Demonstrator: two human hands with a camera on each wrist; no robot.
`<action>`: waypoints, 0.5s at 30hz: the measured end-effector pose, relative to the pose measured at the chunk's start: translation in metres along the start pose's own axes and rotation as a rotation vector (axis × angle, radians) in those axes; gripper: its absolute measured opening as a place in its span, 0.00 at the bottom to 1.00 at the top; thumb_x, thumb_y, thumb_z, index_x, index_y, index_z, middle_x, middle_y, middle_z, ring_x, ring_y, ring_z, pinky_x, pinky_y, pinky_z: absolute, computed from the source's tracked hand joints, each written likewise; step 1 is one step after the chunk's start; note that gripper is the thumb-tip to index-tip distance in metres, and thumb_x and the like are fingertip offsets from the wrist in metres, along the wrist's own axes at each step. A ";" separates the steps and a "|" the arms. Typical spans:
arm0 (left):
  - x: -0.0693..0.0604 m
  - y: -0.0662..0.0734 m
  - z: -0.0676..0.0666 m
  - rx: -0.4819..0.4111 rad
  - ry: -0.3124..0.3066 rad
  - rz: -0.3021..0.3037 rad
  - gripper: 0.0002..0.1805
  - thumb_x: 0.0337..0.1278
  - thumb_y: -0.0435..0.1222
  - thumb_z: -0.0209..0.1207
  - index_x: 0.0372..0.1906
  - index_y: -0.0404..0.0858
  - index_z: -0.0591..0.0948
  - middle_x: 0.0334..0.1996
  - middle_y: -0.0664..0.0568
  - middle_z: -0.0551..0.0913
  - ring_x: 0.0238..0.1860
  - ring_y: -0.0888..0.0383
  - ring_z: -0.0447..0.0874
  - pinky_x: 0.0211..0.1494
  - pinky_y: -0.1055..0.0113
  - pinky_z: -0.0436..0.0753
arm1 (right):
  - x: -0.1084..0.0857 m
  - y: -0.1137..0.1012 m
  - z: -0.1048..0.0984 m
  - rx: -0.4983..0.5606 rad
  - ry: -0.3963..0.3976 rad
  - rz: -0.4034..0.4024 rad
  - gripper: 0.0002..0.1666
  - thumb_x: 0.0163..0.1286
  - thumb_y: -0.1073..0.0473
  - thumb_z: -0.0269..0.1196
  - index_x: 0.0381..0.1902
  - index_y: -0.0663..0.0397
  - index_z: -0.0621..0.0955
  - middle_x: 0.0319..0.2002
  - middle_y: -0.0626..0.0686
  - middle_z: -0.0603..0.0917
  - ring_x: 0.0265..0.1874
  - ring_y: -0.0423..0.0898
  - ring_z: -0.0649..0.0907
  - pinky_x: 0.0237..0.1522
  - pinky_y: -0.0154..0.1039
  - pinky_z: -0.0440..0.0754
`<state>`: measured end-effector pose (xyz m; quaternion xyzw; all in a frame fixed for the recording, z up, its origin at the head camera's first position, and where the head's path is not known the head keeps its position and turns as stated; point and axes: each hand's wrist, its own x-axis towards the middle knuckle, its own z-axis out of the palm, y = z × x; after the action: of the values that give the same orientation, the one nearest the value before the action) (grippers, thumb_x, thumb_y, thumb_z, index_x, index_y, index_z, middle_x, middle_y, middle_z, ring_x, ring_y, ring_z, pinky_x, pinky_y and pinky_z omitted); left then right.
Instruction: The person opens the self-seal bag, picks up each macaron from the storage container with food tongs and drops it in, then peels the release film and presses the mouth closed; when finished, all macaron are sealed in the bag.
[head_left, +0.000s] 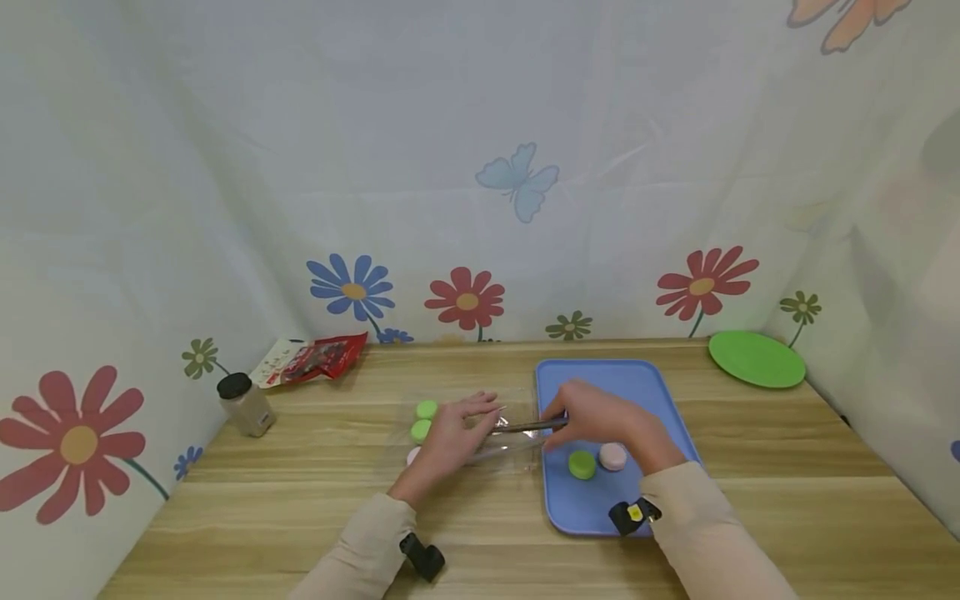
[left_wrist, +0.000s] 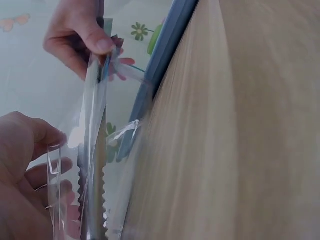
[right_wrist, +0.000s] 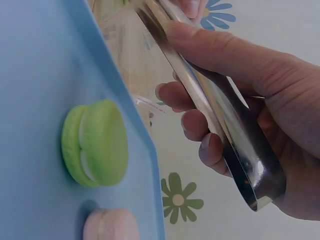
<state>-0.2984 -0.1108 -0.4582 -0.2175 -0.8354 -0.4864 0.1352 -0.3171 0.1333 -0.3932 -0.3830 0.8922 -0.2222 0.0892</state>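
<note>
My right hand (head_left: 600, 414) grips a pair of metal tongs (right_wrist: 225, 120), thumb on one side and fingers curled round the other. The tongs' scalloped ends reach into a clear plastic box (head_left: 517, 458); what lies between them cannot be made out. On the box's left part, my left hand (head_left: 453, 433) holds a clear plastic edge between thumb and fingers, as the left wrist view shows. Green macarons (head_left: 421, 430) and a pale pink one (head_left: 413, 455) show left of that hand. A green macaron (right_wrist: 95, 143) and a pale pink macaron (right_wrist: 111, 225) lie on the blue tray (head_left: 600, 517).
A green plate (head_left: 756, 359) lies at the back right. At the back left are a red and white packet (head_left: 315, 360) and a black-capped jar (head_left: 246, 405). The tray's raised rim stands just right of the box. A patterned curtain (head_left: 420, 208) hangs behind the table.
</note>
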 end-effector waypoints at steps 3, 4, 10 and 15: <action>0.000 0.000 0.000 0.006 -0.008 -0.007 0.11 0.65 0.33 0.64 0.48 0.31 0.87 0.56 0.40 0.83 0.65 0.41 0.74 0.69 0.48 0.70 | 0.001 -0.005 0.001 -0.024 -0.023 -0.029 0.17 0.59 0.54 0.76 0.43 0.59 0.89 0.30 0.43 0.86 0.24 0.36 0.78 0.28 0.34 0.79; 0.000 0.001 0.000 0.003 -0.013 -0.013 0.11 0.65 0.33 0.64 0.48 0.31 0.87 0.56 0.40 0.83 0.65 0.42 0.74 0.69 0.48 0.70 | 0.002 -0.007 0.003 -0.043 -0.025 -0.038 0.16 0.60 0.54 0.75 0.42 0.57 0.90 0.28 0.42 0.86 0.23 0.36 0.77 0.27 0.34 0.78; -0.001 0.002 -0.001 0.012 -0.034 -0.023 0.13 0.67 0.34 0.63 0.51 0.31 0.86 0.58 0.40 0.82 0.67 0.43 0.73 0.69 0.47 0.69 | 0.013 -0.021 0.013 -0.075 -0.016 -0.106 0.15 0.63 0.55 0.73 0.44 0.57 0.89 0.32 0.44 0.88 0.25 0.33 0.78 0.28 0.32 0.79; -0.001 -0.001 -0.002 0.030 -0.048 -0.021 0.14 0.68 0.36 0.62 0.52 0.32 0.86 0.60 0.41 0.81 0.67 0.44 0.72 0.69 0.47 0.69 | 0.018 -0.026 0.019 -0.057 -0.004 -0.122 0.16 0.64 0.55 0.72 0.46 0.57 0.88 0.33 0.45 0.88 0.25 0.32 0.79 0.28 0.31 0.80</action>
<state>-0.2979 -0.1127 -0.4581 -0.2183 -0.8478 -0.4699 0.1131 -0.3063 0.0984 -0.3979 -0.4396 0.8729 -0.2010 0.0661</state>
